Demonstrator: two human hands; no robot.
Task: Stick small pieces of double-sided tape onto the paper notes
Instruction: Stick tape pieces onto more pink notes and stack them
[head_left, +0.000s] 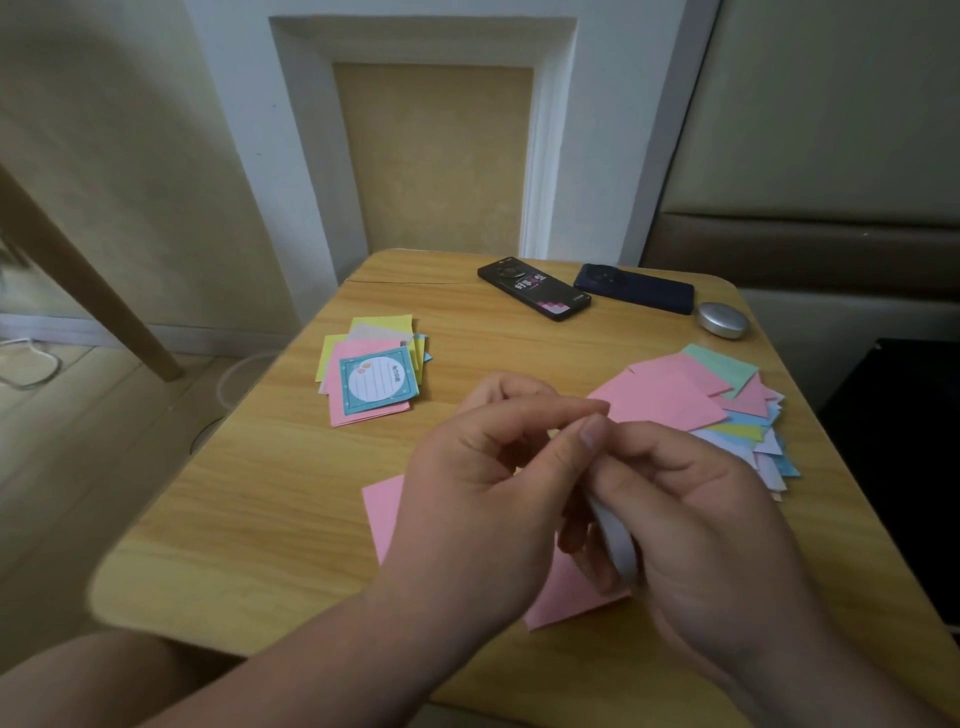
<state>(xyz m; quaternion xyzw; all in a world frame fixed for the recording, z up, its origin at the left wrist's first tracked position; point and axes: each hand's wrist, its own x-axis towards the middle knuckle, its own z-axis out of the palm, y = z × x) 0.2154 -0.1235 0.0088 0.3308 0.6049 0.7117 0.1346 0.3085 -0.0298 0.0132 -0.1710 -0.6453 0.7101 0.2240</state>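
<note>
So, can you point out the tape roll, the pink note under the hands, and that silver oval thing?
tape roll (617, 543), head view, on its white outer side.
pink note (383, 514), head view, on its bare left corner.
silver oval case (723, 318), head view, on the middle of its lid.

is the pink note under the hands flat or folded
Flat: the pink note lies spread on the table, no crease showing; its middle is hidden.

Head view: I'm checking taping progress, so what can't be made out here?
Head view, all:
- tape roll: the right hand wraps it; only a white edge shows.
- Any tape piece: hidden where the fingers of the left hand meet the right thumb.
- pink note: both hands cover its middle, so tape on it is unknowable.
- printed card: text too small.
</note>
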